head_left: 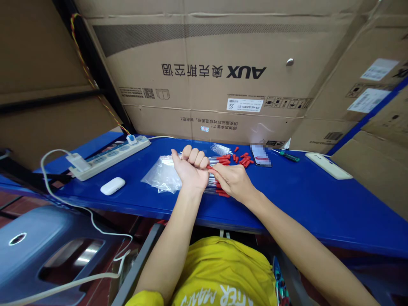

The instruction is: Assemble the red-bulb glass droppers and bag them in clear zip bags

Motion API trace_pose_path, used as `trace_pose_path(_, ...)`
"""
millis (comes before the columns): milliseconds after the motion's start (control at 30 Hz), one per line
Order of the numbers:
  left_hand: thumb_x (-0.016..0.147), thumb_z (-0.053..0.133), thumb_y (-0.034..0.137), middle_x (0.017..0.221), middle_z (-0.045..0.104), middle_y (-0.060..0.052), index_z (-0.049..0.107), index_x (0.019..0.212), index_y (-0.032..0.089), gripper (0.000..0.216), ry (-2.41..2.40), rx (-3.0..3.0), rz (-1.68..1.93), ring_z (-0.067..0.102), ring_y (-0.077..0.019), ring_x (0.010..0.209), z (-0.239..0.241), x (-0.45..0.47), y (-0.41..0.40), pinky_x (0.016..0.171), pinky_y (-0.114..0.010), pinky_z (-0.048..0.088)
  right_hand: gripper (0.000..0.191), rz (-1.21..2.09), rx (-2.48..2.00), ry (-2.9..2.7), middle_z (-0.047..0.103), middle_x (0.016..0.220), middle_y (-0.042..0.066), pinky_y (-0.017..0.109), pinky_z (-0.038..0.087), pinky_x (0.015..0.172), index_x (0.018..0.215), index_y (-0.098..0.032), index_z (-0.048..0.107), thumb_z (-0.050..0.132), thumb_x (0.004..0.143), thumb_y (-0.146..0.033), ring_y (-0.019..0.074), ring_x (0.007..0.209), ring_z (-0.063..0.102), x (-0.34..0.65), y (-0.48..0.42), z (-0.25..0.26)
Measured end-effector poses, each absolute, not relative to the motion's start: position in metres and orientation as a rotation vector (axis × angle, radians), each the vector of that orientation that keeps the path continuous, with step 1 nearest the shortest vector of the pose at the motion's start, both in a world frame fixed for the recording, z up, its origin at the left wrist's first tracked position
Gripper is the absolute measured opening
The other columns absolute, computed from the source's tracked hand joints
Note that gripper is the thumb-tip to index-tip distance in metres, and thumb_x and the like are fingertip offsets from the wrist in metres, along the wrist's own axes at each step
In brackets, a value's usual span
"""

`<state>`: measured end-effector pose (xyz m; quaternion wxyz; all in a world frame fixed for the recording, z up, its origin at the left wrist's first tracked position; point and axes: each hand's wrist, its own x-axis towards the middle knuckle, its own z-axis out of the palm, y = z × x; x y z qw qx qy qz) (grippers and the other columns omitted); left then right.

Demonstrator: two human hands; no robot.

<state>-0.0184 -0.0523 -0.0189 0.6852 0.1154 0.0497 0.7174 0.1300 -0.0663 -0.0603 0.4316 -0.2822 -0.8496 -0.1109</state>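
My left hand [191, 168] is closed, palm turned up, around what seems to be a thin rod, mostly hidden by the fingers. Right against it, my right hand [234, 180] pinches a small red cap [210, 168] at the heel of the left palm. Under and beside both hands lie several thin metallic rods with red ends [224, 159]. A clear plastic bag [162, 176] lies flat to the left of my left hand. Beyond my right hand is a scatter of loose red caps [245, 159], with a bundle of bare thin rods [221, 148] behind.
On the blue table [296, 199] are a phone [261, 155], a green-handled screwdriver [289, 156] and a pale flat case [329, 165] to the right. A white earbud case [112, 185] and power strip [110, 158] sit left. A large cardboard box [204, 51] walls the back.
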Motion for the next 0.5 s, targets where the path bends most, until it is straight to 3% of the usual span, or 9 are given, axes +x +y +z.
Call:
trace_pose_path(167,0.115,0.022,0.057,0.056,0.006,0.007,0.01,0.068,0.023,0.059,0.112,0.244,1.61,0.005,-0.0108,0.046,-0.0201,-0.0173,-0.051,0.04,-0.027,0.014,0.037,-0.285,-0.731,-2.104,0.056,0.061,-0.002,0.028,0.036,0.057,0.08,-0.022,0.056,0.046,0.114,-0.032,0.0125,0.052,0.046,0.1279,-0.0669,-0.0631)
trace_pose_path(333,0.117,0.025,0.036,0.056,0.008,0.006,0.009,0.068,0.022,0.053,0.119,0.247,1.616,0.009,-0.011,0.046,-0.0218,-0.0163,-0.0504,0.04,-0.025,0.019,0.038,-0.291,-0.742,-2.122,0.059,0.063,-0.001,0.027,0.038,0.058,0.083,-0.022,0.06,0.044,0.115,-0.034,0.0129,0.053,0.049,0.129,-0.0663,-0.0622)
trace_pose_path(500,0.116,0.023,0.029,0.056,0.007,0.006,0.009,0.069,0.021,0.05,0.106,0.215,1.616,0.01,-0.0107,0.046,-0.0197,-0.0142,-0.052,0.041,-0.021,0.023,0.036,-0.272,-0.708,-2.136,0.059,0.063,-0.001,0.028,0.037,0.058,0.083,-0.021,0.058,0.045,0.115,-0.031,0.0127,0.052,0.049,0.1293,-0.0659,-0.0612)
